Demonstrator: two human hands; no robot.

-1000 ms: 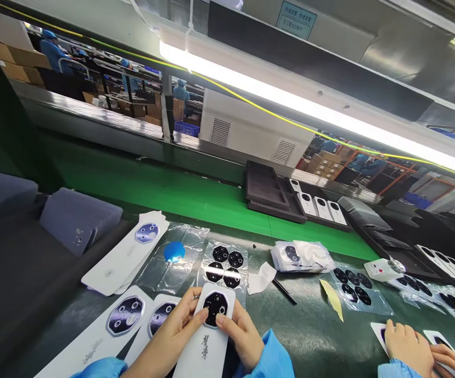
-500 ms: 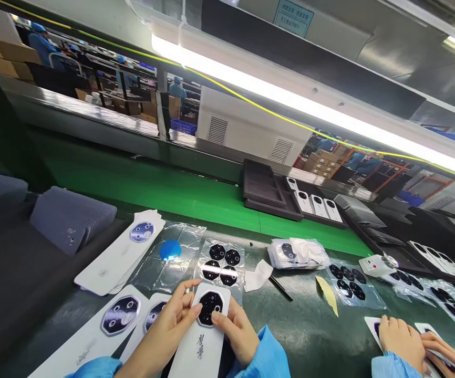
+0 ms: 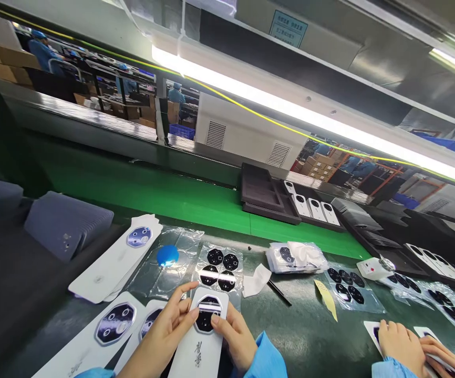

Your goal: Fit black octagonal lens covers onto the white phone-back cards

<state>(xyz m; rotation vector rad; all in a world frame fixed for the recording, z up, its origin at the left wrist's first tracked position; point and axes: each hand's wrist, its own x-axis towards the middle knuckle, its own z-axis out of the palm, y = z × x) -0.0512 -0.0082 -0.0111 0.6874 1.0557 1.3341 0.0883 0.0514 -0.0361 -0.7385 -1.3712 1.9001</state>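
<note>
Between my two hands is a white phone back cover [image 3: 199,349] with dark lettering and a black camera lens plate [image 3: 208,313] in its octagonal frame. My left hand [image 3: 172,320] grips the cover's left edge, its thumb at the rim of the lens plate. From the other side my right hand [image 3: 233,331] holds it, the thumb pressing on the plate's lower right. More white back covers [image 3: 97,344] lie to the left, partly under my left forearm. Just beyond the held cover, a clear sheet of black lens plates [image 3: 215,257] lies on the bench.
A stack of white covers [image 3: 109,262], a blue disc [image 3: 167,255] on clear film, a white tissue [image 3: 256,280], a black pen [image 3: 279,292] and a bagged pile [image 3: 295,257] surround the work. Black trays [image 3: 267,197] stand behind. A co-worker's hands [image 3: 403,344] work at the right.
The camera view has shifted slightly. A light reflection now crosses the lens plate as the cover tilts a little. Both my hands keep the same hold.
</note>
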